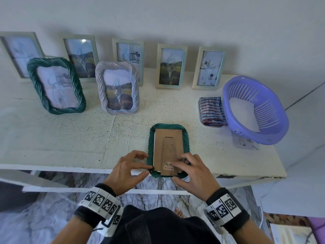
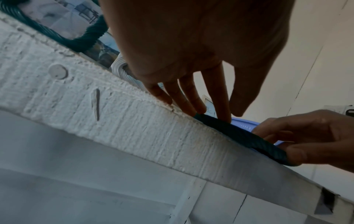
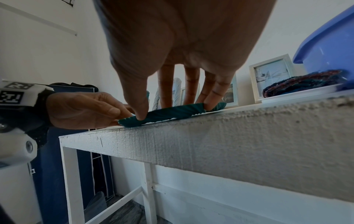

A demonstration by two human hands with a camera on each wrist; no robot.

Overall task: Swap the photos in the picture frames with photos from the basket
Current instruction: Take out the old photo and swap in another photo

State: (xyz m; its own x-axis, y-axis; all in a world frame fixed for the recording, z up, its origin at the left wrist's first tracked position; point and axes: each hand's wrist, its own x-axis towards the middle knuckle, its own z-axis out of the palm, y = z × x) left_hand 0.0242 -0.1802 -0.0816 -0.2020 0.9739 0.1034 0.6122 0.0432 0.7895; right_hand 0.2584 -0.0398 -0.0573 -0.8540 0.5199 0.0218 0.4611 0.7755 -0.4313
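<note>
A green twisted picture frame (image 1: 150, 143) lies face down at the table's front edge, its brown cardboard backing (image 1: 168, 147) with the fold-out stand facing up. My left hand (image 1: 149, 170) pinches the frame's near-left corner at a small dark tab. My right hand (image 1: 175, 171) has its fingers on the backing's lower end and its thumb against the frame's near rim. The right wrist view shows that rim (image 3: 172, 112) just over the table edge under my right hand (image 3: 153, 112). The purple basket (image 1: 269, 110) at the right holds a white photo sheet (image 1: 244, 115).
Another green twisted frame (image 1: 56, 85) and a grey twisted frame (image 1: 117, 88) stand mid-table. Several plain pale frames (image 1: 171, 66) lean along the wall. A striped folded cloth (image 1: 212, 111) lies on a white tray beside the basket. The table's front edge (image 1: 70, 167) is close to my wrists.
</note>
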